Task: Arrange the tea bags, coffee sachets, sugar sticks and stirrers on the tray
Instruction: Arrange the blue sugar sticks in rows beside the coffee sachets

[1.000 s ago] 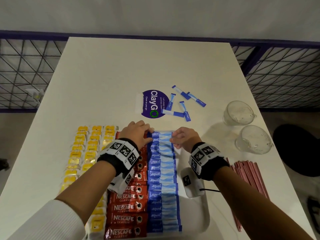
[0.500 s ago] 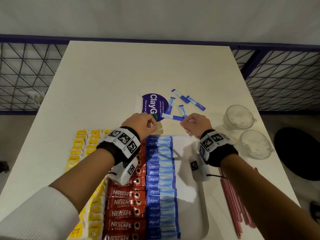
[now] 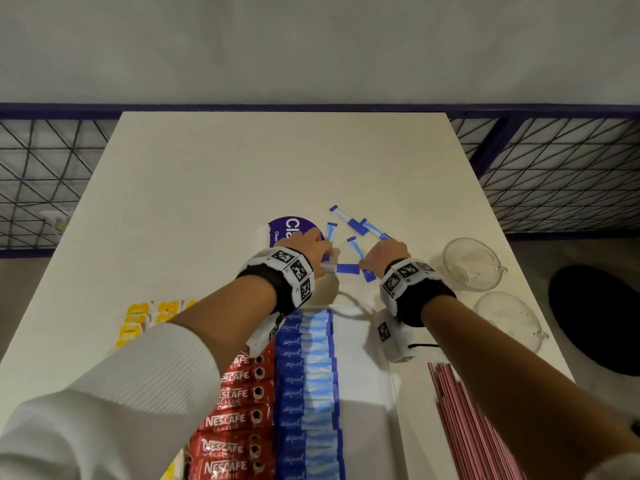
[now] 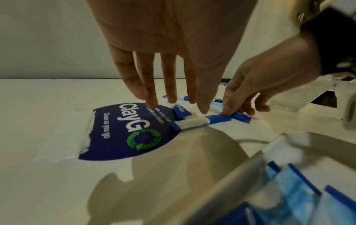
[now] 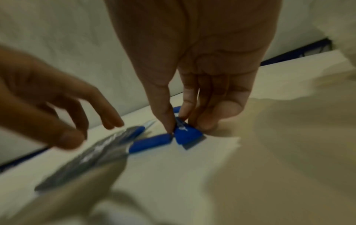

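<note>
Several loose blue-and-white sugar sticks [image 3: 348, 221] lie on the table beyond the white tray [image 3: 363, 375]. My right hand [image 5: 174, 126] pinches the blue end of one sugar stick [image 5: 187, 134] between thumb and forefinger, low on the table. My left hand [image 4: 185, 105] hovers with straight fingers over another stick [image 4: 192, 123] lying crosswise beside it, the tips at or just above it. On the tray run rows of yellow tea bags [image 3: 135, 323], red coffee sachets [image 3: 235, 420] and blue sugar sticks [image 3: 308, 375]. Red stirrers [image 3: 474, 427] lie on the table right of the tray.
A purple round sticker [image 3: 287, 230] is stuck to the table under my left fingers. Two clear glass cups [image 3: 471, 263] [image 3: 509, 320] stand at the right edge, close to my right wrist. The tray's right strip is bare. A railing runs behind the table.
Both hands left the far end of the tray's sugar row and reached forward onto the table. The right hand has taken a loose stick by its end.
</note>
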`<state>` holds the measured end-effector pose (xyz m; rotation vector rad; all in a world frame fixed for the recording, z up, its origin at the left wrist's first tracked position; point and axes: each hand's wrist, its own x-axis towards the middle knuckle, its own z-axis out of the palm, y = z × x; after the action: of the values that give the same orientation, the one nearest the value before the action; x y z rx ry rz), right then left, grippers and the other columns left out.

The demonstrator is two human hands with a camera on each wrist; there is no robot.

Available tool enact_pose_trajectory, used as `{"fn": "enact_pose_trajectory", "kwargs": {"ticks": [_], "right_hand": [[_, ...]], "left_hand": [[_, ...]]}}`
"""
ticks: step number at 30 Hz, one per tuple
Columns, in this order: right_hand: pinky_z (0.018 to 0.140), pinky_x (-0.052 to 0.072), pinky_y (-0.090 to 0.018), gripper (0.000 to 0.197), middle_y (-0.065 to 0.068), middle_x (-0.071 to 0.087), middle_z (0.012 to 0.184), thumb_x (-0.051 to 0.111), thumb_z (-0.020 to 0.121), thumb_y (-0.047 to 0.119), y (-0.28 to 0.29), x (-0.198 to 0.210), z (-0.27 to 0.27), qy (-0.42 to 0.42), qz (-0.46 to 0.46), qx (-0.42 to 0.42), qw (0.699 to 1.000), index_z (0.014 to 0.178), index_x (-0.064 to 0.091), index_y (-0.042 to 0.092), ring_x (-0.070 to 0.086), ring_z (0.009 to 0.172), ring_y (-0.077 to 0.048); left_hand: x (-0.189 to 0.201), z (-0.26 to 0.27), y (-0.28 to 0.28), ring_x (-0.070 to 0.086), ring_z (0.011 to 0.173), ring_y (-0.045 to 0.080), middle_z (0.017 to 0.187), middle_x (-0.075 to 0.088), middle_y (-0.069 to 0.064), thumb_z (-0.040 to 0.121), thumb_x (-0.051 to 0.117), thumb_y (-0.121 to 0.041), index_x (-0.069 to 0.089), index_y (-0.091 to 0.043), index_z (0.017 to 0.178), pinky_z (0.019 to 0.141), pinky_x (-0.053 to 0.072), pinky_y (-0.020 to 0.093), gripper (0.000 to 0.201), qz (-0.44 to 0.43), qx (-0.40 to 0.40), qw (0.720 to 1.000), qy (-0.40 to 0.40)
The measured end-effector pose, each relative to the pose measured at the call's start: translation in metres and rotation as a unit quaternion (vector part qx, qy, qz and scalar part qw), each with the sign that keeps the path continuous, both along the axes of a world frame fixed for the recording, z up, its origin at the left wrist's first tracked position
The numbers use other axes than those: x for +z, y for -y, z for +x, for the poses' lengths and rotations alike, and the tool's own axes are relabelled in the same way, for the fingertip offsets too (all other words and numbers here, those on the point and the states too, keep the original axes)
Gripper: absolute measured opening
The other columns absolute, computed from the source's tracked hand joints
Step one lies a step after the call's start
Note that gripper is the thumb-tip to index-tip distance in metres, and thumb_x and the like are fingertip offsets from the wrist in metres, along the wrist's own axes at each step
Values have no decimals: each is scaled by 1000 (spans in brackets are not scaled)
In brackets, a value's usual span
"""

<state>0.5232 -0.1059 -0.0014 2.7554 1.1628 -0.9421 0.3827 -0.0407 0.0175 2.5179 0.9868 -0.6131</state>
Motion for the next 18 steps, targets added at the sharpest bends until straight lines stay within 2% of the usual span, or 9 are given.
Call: {"fn": "enact_pose_trajectory", "kwargs": {"ticks": [2,4,7,9,11,13,15,16,18], "right_hand": [[67,50,-29,29,-12,63,93,59,87,28,-4,4,12,-11,32,-17,999,94,62,1,58,81,-25],[85,50,-34,30,-14,66,106,59,87,25,-6,12,25,-7,88,-48,995,104,66,2,60,98,-30],[84,51,-36,26,-17,67,105,63,86,21,-12,17,42,-5,104,-54,993,99,67,0,62,95,-31],[83,50,-35,21,-17,67,107,64,85,20,-18,14,47,-2,77,-25,997,95,65,1,58,87,-27],[86,49,-36,23,-16,63,113,66,84,20,-24,8,51,-4,50,2,999,99,60,4,57,91,-26],[90,48,-37,39,-15,58,120,68,83,22,-27,2,54,-21,40,2,999,114,55,3,57,105,-30],[82,49,-34,38,-13,60,109,66,85,26,-31,-1,55,-23,10,15,1000,112,57,1,59,101,-30],[69,49,-31,30,-10,61,93,65,86,29,-32,-3,55,-17,-6,22,1000,99,60,1,60,85,-26],[47,35,-27,34,-5,49,66,63,86,32,-33,-10,57,6,-15,12,1000,69,50,6,48,57,-18]], "left_hand": [[-7,6,-1,41,122,30,136,30,8,86,63,-34,34,-18,138,96,41,39,62,8,18,1000,16],[-11,13,-2,41,122,32,138,26,8,81,68,-38,29,-19,140,95,43,42,74,-2,46,999,22],[-13,22,-2,42,119,33,134,27,9,80,68,-33,35,-22,135,92,45,43,65,-11,34,999,-10],[-15,25,-1,42,112,31,127,33,9,83,64,-31,44,-22,122,88,46,41,45,1,8,999,-34],[-12,28,0,42,105,30,119,36,8,85,60,-31,47,-21,97,84,46,39,20,5,-5,999,-40],[-13,31,-1,43,101,29,116,38,8,87,57,-29,39,-21,75,87,45,40,23,-2,-19,998,-55],[-8,35,-2,47,104,31,119,44,10,87,58,-23,47,-20,77,93,45,40,15,-10,-25,998,-60],[-8,37,-3,49,107,31,120,46,11,87,59,-20,53,-15,90,93,44,37,8,-13,-31,997,-64],[-13,38,-7,53,108,31,118,52,12,88,59,-16,52,-7,108,86,42,32,24,-8,-33,998,-50]]}}
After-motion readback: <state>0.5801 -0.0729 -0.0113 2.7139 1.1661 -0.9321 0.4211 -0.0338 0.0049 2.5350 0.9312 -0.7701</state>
